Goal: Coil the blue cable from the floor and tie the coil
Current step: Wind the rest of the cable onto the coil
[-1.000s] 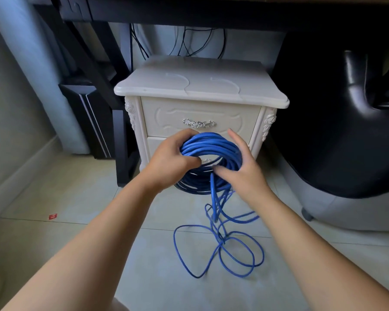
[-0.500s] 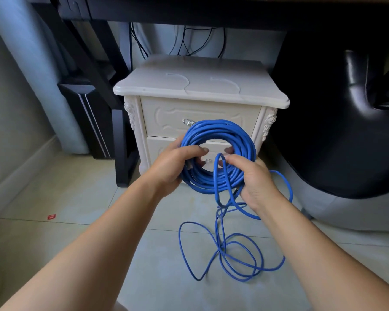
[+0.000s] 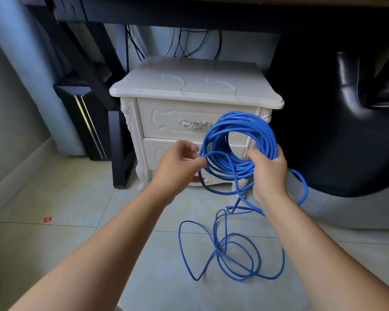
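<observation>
Before the carved white nightstand (image 3: 189,86), the smooth blue cable (image 3: 263,135) hangs as a thick round coil — fingers (image 3: 255,154) of the right hand (image 3: 268,173) curl around its rim, the left hand (image 3: 177,169) pinches one strand — thin slack loops sprawl on the glossy tiled floor (image 3: 76,198).

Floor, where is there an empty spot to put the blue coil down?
Bare tiles lie between the black desk leg, the red scrap and the left arm. The nightstand top is bare too. Loose cable loops crowd the floor ahead.
</observation>
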The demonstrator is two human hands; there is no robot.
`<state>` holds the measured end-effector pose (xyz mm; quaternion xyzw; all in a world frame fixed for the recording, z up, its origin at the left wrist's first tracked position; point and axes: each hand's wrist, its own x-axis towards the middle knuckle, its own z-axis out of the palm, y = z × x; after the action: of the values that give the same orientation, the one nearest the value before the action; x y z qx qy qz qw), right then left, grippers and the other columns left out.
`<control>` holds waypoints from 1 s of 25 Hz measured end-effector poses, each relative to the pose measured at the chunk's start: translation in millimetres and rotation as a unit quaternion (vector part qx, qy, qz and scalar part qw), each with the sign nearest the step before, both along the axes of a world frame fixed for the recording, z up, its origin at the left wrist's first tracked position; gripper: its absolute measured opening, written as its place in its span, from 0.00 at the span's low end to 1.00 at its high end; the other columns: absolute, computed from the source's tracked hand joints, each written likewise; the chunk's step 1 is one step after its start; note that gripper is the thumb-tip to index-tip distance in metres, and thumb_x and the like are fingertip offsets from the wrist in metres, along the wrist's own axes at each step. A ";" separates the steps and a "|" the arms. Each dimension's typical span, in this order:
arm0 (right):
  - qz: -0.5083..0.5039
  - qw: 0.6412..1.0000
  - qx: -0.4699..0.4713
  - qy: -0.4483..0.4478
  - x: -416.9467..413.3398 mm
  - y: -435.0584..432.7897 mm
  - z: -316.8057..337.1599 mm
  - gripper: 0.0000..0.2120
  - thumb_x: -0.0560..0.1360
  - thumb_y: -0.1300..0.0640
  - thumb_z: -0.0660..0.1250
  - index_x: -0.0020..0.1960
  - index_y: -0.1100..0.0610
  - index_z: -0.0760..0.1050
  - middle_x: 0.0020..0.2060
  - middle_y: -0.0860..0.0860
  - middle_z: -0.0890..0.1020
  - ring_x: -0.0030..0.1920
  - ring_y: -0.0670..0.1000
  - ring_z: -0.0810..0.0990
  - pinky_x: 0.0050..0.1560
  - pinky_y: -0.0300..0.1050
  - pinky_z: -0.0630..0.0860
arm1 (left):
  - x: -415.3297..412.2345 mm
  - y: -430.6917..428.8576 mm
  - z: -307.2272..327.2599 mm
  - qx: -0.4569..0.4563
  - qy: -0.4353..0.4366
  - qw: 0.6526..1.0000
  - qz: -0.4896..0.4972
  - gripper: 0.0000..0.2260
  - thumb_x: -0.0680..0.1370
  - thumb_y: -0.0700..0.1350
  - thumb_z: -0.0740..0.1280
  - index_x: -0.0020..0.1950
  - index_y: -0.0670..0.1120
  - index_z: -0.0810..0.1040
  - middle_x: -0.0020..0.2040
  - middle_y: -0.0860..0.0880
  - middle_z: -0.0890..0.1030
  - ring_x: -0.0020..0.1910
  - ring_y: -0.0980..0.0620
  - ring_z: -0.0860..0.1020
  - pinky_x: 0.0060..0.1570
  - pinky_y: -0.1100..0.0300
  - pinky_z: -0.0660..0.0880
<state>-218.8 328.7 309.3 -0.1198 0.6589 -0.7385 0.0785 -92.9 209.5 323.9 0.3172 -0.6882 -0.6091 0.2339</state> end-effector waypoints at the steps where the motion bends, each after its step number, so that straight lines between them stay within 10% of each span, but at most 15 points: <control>1: -0.009 1.000 -0.003 -0.004 -0.4 0.7 -1.0 0.11 0.70 0.68 0.65 0.38 0.53 0.68 0.30 0.45 0.69 0.33 0.47 0.66 0.33 0.38 0.67 | 1.1 -1.6 -0.8 -0.029 -0.017 0.999 -0.009 0.10 0.74 0.38 0.69 0.55 0.44 0.76 0.48 0.46 0.80 0.42 0.51 0.81 0.35 0.61 0.81; 9: -0.039 0.999 -0.030 -0.008 -0.4 -0.6 -0.9 0.11 0.70 0.67 0.65 0.39 0.52 0.69 0.31 0.46 0.69 0.31 0.46 0.65 0.32 0.39 0.66 | 1.5 3.7 -9.9 -0.120 -0.100 0.987 -0.026 0.04 0.74 0.36 0.66 0.44 0.45 0.75 0.43 0.45 0.83 0.37 0.50 0.83 0.34 0.59 0.81; 14: -0.078 0.970 -0.110 -0.203 -22.2 1.9 -1.6 0.07 0.71 0.65 0.66 0.39 0.56 0.71 0.30 0.50 0.72 0.29 0.48 0.71 0.32 0.41 0.71 | 10.5 -14.5 -12.9 -0.046 0.002 0.989 -0.143 0.14 0.77 0.29 0.61 0.37 0.45 0.72 0.40 0.49 0.82 0.40 0.56 0.79 0.44 0.62 0.77; 22: 0.016 0.891 -0.288 -0.352 -45.4 16.9 5.7 0.12 0.76 0.67 0.62 0.36 0.58 0.65 0.31 0.54 0.72 0.36 0.55 0.79 0.55 0.59 0.80 | 8.6 -42.2 -45.1 -0.543 -0.070 0.831 -0.096 0.15 0.66 0.31 0.62 0.35 0.50 0.80 0.52 0.54 0.83 0.51 0.47 0.79 0.41 0.58 0.75; 25: 0.006 0.926 -0.233 -0.296 -48.8 19.7 6.4 0.14 0.74 0.68 0.62 0.33 0.57 0.64 0.25 0.50 0.69 0.28 0.49 0.72 0.47 0.48 0.78 | 8.3 -35.8 -41.1 -0.345 -0.125 0.919 -0.147 0.30 0.67 0.25 0.54 0.48 0.55 0.84 0.62 0.55 0.79 0.60 0.59 0.74 0.58 0.71 0.69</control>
<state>-267.6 348.4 315.7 0.0851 0.4142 -0.8728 0.2440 -84.5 173.7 282.8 0.1855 -0.9181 -0.3169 0.1490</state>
